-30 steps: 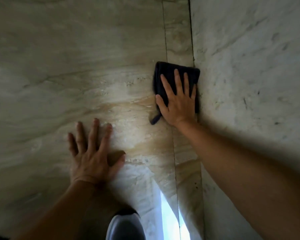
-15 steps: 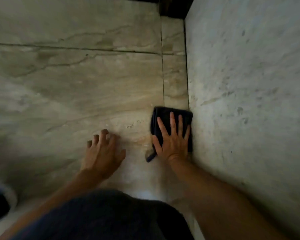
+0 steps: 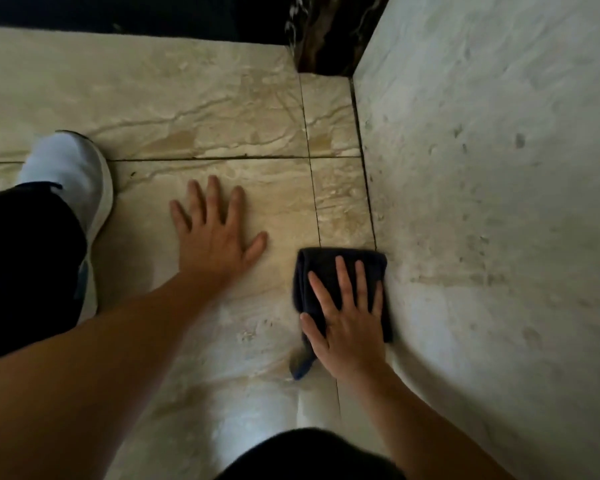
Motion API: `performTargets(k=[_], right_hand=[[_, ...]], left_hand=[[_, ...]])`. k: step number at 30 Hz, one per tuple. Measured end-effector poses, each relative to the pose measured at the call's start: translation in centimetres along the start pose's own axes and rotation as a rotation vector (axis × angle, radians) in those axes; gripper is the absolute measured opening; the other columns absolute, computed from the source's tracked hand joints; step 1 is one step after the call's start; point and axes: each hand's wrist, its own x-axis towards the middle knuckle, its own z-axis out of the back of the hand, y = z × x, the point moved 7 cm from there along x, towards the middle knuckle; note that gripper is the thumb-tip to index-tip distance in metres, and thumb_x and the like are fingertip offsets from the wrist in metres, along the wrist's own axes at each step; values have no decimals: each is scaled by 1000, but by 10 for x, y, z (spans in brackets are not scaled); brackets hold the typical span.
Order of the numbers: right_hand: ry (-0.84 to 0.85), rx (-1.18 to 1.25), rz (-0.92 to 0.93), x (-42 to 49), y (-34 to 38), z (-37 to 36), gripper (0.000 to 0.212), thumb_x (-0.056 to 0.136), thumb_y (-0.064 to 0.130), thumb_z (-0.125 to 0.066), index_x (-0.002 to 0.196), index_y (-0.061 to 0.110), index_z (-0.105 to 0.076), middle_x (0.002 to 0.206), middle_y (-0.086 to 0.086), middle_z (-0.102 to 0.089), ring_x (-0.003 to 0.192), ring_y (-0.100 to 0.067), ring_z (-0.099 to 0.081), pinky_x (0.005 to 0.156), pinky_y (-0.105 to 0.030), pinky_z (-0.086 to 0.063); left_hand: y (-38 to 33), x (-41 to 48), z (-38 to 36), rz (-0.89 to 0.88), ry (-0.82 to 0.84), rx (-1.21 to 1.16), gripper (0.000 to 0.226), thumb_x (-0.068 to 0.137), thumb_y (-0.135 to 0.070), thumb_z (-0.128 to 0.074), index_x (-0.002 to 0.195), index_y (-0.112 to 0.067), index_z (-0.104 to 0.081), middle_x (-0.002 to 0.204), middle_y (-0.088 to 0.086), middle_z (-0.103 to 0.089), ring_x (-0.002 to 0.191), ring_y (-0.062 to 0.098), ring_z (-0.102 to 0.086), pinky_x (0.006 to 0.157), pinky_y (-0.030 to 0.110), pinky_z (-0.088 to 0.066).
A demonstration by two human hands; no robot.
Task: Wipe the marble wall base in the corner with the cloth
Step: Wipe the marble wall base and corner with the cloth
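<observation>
Cloth (image 3: 329, 271), dark and folded, lies flat on the marble floor (image 3: 201, 109) under the right hand (image 3: 347, 317), its right edge touching the foot of the marble wall (image 3: 482, 202). Part of it is hidden beneath the palm; a loose corner pokes out below the thumb side of that hand, blurred. Cloth colour is hard to fix in the dim light, navy or black. Both forearms are cut off by the lower frame edge. Dark clothing at bottom centre and at left is only partly in view. Beyond the fingertips of both hands, the far end of the corner is a dark veined slab (image 3: 329, 32), too shadowed to read.

Against half a second ago: the cloth and right hand sit lower in frame, and more floor shows beyond the fingertips, with a cross joint now ahead of both hands. The left hand (image 3: 215, 233), then curled up on its fingertips, is now laid flat. A white shoe (image 3: 70, 174) has come into view out past the left hand's little-finger side.

Right hand: open, fingers slightly spread, pressing flat on the cloth, little-finger edge just beside the wall. Cloth extends ahead of its fingertips and out past its thumb side. Left hand: open, fingers spread, palm down on bare floor, thumb pointing toward the cloth, near but apart.
</observation>
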Motion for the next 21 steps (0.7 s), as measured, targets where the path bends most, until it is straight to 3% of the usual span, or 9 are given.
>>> performTargets(k=[7,10,17,21], right_hand=[[99,22,-28,173,-3,32,68,92,72,-22,153,50,0,169,0,9,154,-33,12,119,-65,5],[144,47,-52,212,-1,39,63,94,71,-17,152,53,2,168,3,14,153,-31,17,119,-64,9],[28,12,-68,130,3,31,61,99,64,-21,155,45,-5,169,-4,0,155,-33,3,121,-63,-7],[99,1,-129,49,15,12,62,98,63,-21,155,45,-1,169,-5,3,155,-33,7,121,-62,-6]], left_hand=[[1,-1,-2,10,-76,-27,87,85,-74,-27,154,-22,-18,164,18,-8,150,44,-2,116,66,-5],[3,-2,-3,19,-72,-22,87,84,-74,-29,154,-23,-17,164,18,-6,150,43,0,116,66,-5],[4,-1,1,11,-49,-65,87,83,-73,-33,153,-23,-21,164,17,-7,150,42,0,116,65,-4],[4,-1,1,7,-37,-71,87,83,-73,-31,153,-23,-22,164,17,-8,151,42,0,117,64,-3]])
